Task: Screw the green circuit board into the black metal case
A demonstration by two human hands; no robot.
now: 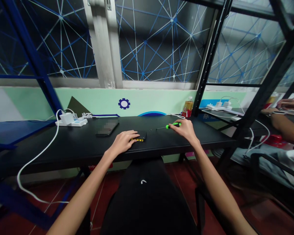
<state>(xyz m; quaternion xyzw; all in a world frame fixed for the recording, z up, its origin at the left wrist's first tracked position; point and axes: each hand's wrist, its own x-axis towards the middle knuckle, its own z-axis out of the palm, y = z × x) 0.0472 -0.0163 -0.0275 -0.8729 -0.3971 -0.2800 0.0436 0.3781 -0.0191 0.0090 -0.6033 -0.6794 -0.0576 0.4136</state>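
My left hand (124, 141) lies on a small black box (140, 136) with a yellow label, fingers curled over its left part, on the black table (71, 145). My right hand (183, 129) is closed on the green handle of a thin screwdriver (170, 126), whose metal shaft points left and lies low over the table. A dark phone (107, 129) rests just beyond my left hand.
A white power strip (72, 120) with a charger and a white cable (36, 156) sits at the back left. A drink bottle (188, 107) stands at the back right. Another person's hands (287, 104) rest on the neighbouring desk behind a black rack post (208, 58).
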